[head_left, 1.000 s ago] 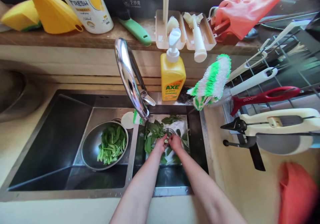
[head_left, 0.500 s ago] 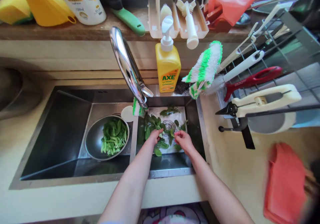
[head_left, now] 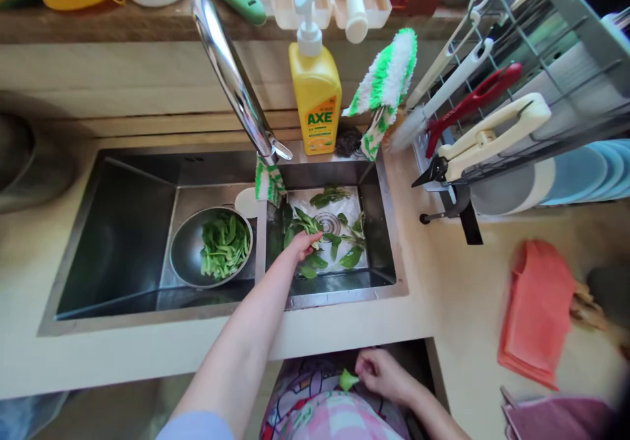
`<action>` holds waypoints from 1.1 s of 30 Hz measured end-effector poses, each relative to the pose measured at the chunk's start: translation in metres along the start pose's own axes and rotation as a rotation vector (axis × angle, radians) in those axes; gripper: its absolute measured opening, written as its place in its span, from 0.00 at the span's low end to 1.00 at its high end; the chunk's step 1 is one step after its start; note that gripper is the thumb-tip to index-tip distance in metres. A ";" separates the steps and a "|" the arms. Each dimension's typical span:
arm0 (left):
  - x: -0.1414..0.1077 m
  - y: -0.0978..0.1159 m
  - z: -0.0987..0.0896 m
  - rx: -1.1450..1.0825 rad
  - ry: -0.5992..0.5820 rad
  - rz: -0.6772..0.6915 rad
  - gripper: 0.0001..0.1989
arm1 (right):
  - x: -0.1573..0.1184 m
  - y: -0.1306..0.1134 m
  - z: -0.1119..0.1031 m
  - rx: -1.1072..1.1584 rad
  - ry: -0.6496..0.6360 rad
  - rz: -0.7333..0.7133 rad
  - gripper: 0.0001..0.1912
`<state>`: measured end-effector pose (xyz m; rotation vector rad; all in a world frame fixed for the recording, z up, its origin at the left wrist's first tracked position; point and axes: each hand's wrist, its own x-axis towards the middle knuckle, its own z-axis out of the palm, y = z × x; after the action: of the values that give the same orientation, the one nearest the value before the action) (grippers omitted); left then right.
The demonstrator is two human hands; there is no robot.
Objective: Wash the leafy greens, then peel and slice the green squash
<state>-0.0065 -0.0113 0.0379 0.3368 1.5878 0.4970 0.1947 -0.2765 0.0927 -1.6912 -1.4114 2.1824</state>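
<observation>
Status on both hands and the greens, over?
Left hand gripping greens in right basin. Right hand in front of counter, pinching green piece. Nothing visibly blocking either hand.

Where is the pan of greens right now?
In the head view, the pan of greens sits left of centre, in the sink's left basin, close beside the metal divider.

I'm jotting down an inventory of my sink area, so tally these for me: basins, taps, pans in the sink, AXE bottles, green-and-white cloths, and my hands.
Basins: 2, left basin and right basin
Tap: 1
Pan: 1
AXE bottle: 1
Cloths: 2, by the rack and under the tap
Hands: 2, left hand and right hand
Total: 9
</observation>
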 end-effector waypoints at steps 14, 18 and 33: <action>-0.005 0.004 0.005 0.033 -0.130 0.049 0.14 | 0.070 -0.147 -0.081 0.123 0.407 -0.167 0.03; 0.005 0.007 0.007 -0.018 -0.194 0.052 0.12 | 0.183 -0.164 -0.118 0.233 0.395 -0.085 0.08; 0.058 -0.019 0.018 -0.293 0.024 -0.008 0.09 | 0.273 -0.123 -0.126 0.449 0.241 0.085 0.07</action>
<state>0.0081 0.0033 -0.0222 0.1022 1.5133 0.7192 0.1257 0.0161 -0.0294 -1.7821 -0.7356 2.0425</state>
